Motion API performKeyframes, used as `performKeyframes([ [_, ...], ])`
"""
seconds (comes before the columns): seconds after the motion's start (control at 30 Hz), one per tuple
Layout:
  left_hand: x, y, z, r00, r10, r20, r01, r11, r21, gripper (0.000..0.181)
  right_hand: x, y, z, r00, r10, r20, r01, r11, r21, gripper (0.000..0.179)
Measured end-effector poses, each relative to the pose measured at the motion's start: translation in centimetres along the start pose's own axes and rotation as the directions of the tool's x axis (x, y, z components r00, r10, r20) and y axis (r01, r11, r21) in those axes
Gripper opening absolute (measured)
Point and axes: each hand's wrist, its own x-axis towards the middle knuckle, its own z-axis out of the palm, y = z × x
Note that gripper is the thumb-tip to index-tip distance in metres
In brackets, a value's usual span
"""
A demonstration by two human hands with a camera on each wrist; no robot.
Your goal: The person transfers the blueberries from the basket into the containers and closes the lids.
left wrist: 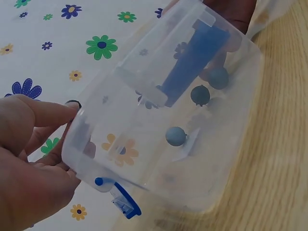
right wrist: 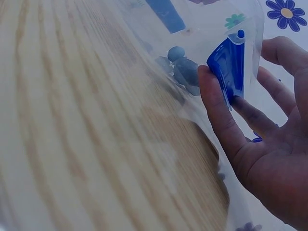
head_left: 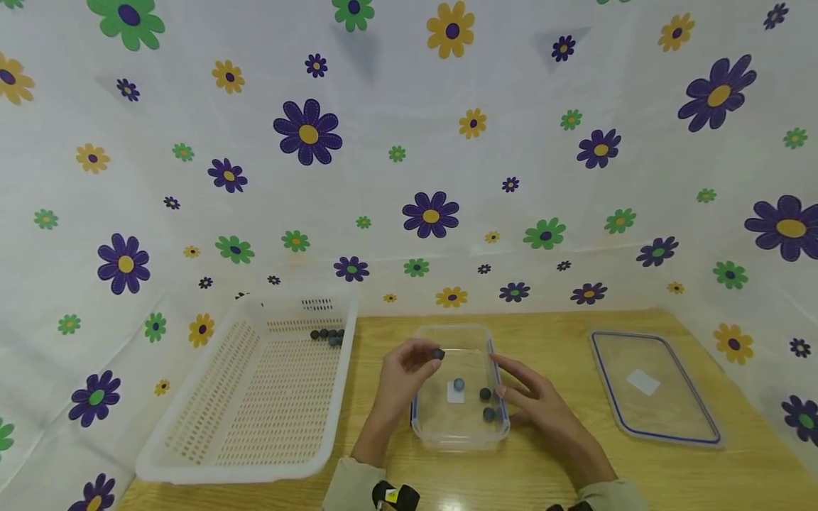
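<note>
My left hand [head_left: 404, 375] pinches a dark blueberry [head_left: 437, 353] between thumb and fingertips, above the left side of a clear plastic container [head_left: 456, 438]. In the left wrist view that blueberry [left wrist: 73, 103] is mostly hidden by the fingers. Inside the container lie three more blueberries: a paler one [head_left: 459, 385] by a white label [head_left: 455, 396], and two darker ones near the right wall. My right hand [head_left: 543, 404] rests its extended fingers and thumb against the container's right side, touching a blue latch [right wrist: 226, 67] that hangs down there.
A white slotted basket [head_left: 255, 465] stands to the left, with several blueberries [head_left: 332, 339] in its far right corner. On the right, a clear lid with a blue seal [head_left: 658, 387] lies flat on the wooden table [head_left: 543, 468]. A flower-patterned sheet [head_left: 383, 184] hangs behind.
</note>
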Motion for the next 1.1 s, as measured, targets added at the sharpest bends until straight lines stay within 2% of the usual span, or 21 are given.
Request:
performKeyframes([
  [0.27, 0.0, 0.2, 0.2, 0.999, 0.036, 0.009, -0.037, 0.997, 0.068, 0.024, 0.1, -0.1, 0.1, 1.000, 0.014, -0.013, -0.015, 1.000, -0.020, 0.059],
  [0.53, 0.1, 0.3, 0.1, 1.000, -0.001, 0.003, 0.001, 0.999, 0.053, 0.023, 0.1, -0.2, 0.1, 1.000, 0.005, -0.003, -0.005, 0.999, -0.040, 0.059],
  [0.73, 0.1, 0.8, -0.5, 0.996, 0.039, 0.082, -0.054, 0.981, 0.187, 0.022, 0.0, -0.2, -0.1, 1.000, 0.002, 0.003, -0.002, 1.000, -0.019, 0.060],
  [0.87, -0.1, 2.7, -1.2, 0.989, 0.041, 0.142, -0.081, 0.952, 0.295, 0.021, 0.0, -0.2, -0.2, 1.000, -0.009, 0.012, 0.009, 1.000, -0.022, 0.059],
  [0.97, -0.4, 5.4, -1.6, 0.981, 0.054, 0.186, -0.114, 0.936, 0.332, 0.023, 0.0, -0.1, -0.2, 1.000, -0.009, 0.019, 0.009, 1.000, -0.029, 0.059],
  [1.1, -0.9, 9.6, -2.4, 0.969, 0.093, 0.227, -0.165, 0.933, 0.319, 0.025, 0.0, 0.0, -0.2, 1.000, -0.015, 0.025, 0.015, 0.999, -0.028, 0.059],
])
